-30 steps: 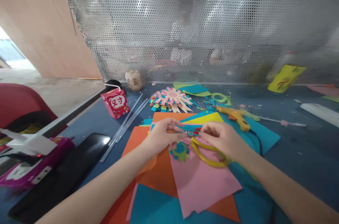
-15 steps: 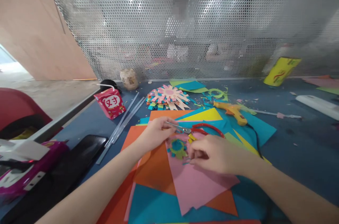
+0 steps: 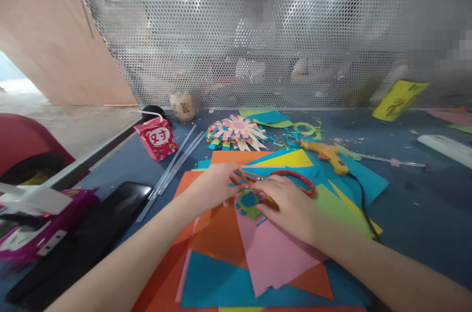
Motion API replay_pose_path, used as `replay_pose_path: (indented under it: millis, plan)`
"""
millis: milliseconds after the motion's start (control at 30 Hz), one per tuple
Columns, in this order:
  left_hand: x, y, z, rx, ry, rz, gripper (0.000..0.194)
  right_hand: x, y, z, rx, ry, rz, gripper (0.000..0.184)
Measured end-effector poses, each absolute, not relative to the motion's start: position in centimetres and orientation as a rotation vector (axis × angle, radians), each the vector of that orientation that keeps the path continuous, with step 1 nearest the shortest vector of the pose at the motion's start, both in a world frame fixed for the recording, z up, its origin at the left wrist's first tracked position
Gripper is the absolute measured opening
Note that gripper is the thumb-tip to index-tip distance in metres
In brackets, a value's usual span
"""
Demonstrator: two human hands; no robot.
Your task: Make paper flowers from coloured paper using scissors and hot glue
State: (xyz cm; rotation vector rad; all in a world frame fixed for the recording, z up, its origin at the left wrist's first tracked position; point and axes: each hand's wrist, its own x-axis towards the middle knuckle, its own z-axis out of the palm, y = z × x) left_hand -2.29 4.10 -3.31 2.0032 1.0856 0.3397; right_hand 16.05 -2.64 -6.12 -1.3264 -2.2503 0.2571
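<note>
My left hand [image 3: 217, 184] is closed, its fingertips pinching a small piece of blue and orange paper [image 3: 245, 184]. From the other side, the bent fingers of my right hand [image 3: 291, 201] meet the same piece; its shape is mostly hidden. Just below the fingertips, a small blue and green paper flower [image 3: 248, 201] lies on a pink sheet [image 3: 273, 258]. Behind my right hand rest scissors with red handles [image 3: 309, 185], their blades partly covered by my fingers.
Finished layered paper rosettes [image 3: 236, 132] lie behind the sheets. A yellow glue gun [image 3: 328, 154] with a black cord is at right, clear glue sticks [image 3: 177, 164] at left. Also left stand a red drink carton [image 3: 157, 140] and a black phone [image 3: 125, 199]. A perforated metal screen [image 3: 206, 31] closes the back.
My right hand has moved up and left from the pink sheet to my left hand's fingertips. The scissors have stayed on the sheets, and the view has shifted slightly.
</note>
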Motion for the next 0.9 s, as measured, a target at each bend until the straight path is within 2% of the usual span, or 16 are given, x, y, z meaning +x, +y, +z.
replay_pose_path:
  millis: [267,733,833,900]
  plan:
    - [-2.4,4.2,-3.6,2.080,1.094,0.331,0.016,15.5,-2.5,-5.8,-1.305,-2.251,0.173,0.021]
    - [-2.5,3.5,-2.4,2.209,1.163,0.323,0.018,15.6,-2.7,-6.2,-1.257,-2.226,0.054,0.011]
    - [-2.5,3.4,-2.1,2.268,1.205,0.299,0.019,15.1,-3.0,-6.2,-1.265,-2.217,-0.055,0.025]
    - [-2.5,3.4,-2.0,2.309,1.237,0.273,0.018,14.6,-3.2,-6.1,-1.224,-2.244,-0.132,0.024]
